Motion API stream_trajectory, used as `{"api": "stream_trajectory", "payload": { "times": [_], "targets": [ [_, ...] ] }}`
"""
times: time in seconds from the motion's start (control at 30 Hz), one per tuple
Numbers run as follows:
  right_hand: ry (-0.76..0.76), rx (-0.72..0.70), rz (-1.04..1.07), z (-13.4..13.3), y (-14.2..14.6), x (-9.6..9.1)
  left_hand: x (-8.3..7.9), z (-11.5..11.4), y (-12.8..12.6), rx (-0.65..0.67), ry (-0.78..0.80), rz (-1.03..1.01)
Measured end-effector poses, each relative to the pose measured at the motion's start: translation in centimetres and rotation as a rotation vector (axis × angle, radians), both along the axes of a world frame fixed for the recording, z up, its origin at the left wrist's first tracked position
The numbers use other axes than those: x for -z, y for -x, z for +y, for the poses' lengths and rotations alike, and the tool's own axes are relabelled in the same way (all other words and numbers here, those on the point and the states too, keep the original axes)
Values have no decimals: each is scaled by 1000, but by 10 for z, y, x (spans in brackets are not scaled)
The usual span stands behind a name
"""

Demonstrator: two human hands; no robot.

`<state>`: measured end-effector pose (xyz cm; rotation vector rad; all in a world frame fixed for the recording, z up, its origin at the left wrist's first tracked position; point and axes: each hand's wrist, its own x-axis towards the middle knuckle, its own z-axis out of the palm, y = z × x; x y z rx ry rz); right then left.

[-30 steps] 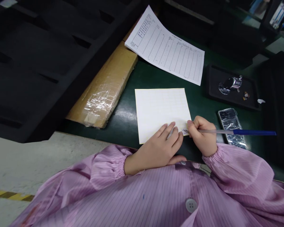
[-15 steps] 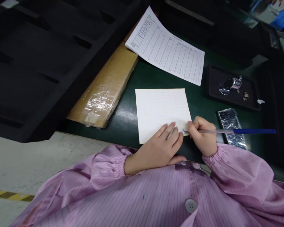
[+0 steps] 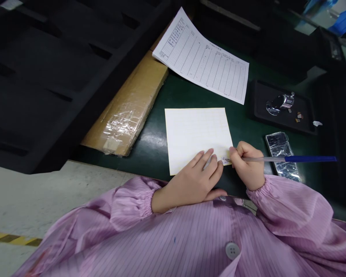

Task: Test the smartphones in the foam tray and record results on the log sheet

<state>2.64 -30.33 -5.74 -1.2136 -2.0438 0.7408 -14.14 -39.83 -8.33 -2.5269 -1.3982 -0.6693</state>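
Writing at the lower right corner of a cream grid sheet (image 3: 197, 134), a clear-and-blue ballpoint pen (image 3: 308, 159) pinched in the right hand (image 3: 247, 165), fingers closed around the barrel. Left hand (image 3: 190, 184) lies open on the sheet's lower edge. Ahead of the left hand, a printed ruled form (image 3: 202, 57). Past the right hand, a foil packet (image 3: 281, 154) just beside the pen; farther on, a black tray (image 3: 255, 102) holding a chrome tally counter (image 3: 281, 104).

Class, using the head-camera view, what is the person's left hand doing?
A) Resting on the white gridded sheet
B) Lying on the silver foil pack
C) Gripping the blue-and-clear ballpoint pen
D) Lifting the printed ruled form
A: the left hand lies with its fingers on the lower edge of the white gridded sheet, while the right hand holds the blue-and-clear ballpoint pen.
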Motion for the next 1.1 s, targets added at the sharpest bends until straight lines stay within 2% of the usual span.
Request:
{"api": "stream_trajectory", "payload": {
  "times": [0.2, 0.63, 1.1],
  "targets": [
    [15, 62, 28, 2, -4, 2, 0, 1, 0, 12, 10, -13],
    [62, 17, 36, 2, -4, 3, 3, 1, 0, 19, 28, -51],
    [57, 45, 46, 2, -5, 5, 0, 1, -1, 18, 12, -50]
  ]
}}
